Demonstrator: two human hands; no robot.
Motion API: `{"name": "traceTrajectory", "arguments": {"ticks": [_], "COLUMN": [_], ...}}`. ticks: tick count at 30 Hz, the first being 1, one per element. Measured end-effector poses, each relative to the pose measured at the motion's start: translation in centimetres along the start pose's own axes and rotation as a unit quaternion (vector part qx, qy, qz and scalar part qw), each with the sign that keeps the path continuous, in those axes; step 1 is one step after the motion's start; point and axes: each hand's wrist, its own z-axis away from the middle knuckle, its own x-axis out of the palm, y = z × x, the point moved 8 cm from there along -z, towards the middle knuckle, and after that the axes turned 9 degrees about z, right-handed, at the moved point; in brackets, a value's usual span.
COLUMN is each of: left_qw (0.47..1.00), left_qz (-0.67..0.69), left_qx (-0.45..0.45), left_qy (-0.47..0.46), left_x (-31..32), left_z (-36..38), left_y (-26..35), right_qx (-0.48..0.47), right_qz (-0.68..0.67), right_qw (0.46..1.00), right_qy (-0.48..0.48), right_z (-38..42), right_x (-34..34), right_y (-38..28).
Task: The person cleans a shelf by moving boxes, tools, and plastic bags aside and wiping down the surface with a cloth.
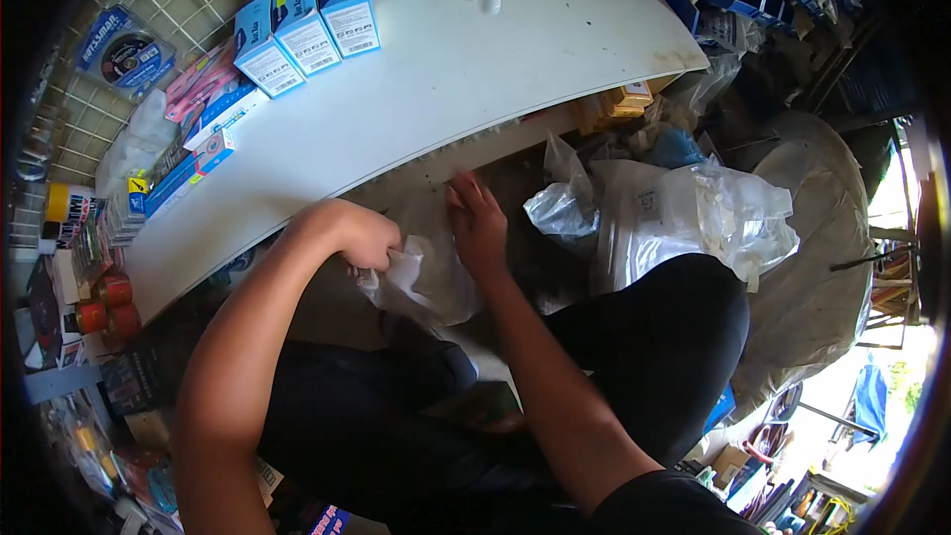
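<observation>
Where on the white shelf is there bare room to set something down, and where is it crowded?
The white shelf is bare across its middle and right, from the three blue boxes to its curved right edge. Its left end is crowded with packets. Below, both hands work at a plastic bag among more bags.

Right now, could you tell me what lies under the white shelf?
Under the white shelf lie clear plastic bags. The left hand grips one bag and the right hand rests on it. Their contents are hidden.
</observation>
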Motion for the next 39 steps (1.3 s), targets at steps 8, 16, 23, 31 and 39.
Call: {"name": "traceTrajectory", "arguments": {"ticks": [8,16,23,31,39], "left_qw": [0.995,0.996,0.977,0.967,0.919], "left_qz": [-0.028,-0.022,-0.03,-0.111,-0.187], "left_qx": [0.1,0.035,0.116,-0.068,-0.076], "left_qy": [0.0,0.077,0.177,0.22,0.34], "left_x": [0.8,-1.7,-3.3,-1.8,7.5], "left_z": [-0.5,2.0,4.4,3.8,1.7], "left_y": [3.4,-1.4,-0.4,3.3,5.7], "right_qx": [0.159,0.107,0.134,0.224,-0.112], "right_qz": [-0.342,0.263,0.257,0.175,-0.131], "right_qw": [0.909,0.923,0.785,0.789,0.909], "right_qy": [-0.179,-0.259,-0.547,-0.545,-0.381], "right_z": [0.7,3.5,6.4,-0.6,6.4], "right_x": [1.8,0.0,0.2,-3.5,3.9], "right_y": [3.5,8.2,7.1,0.4,-5.6]}}
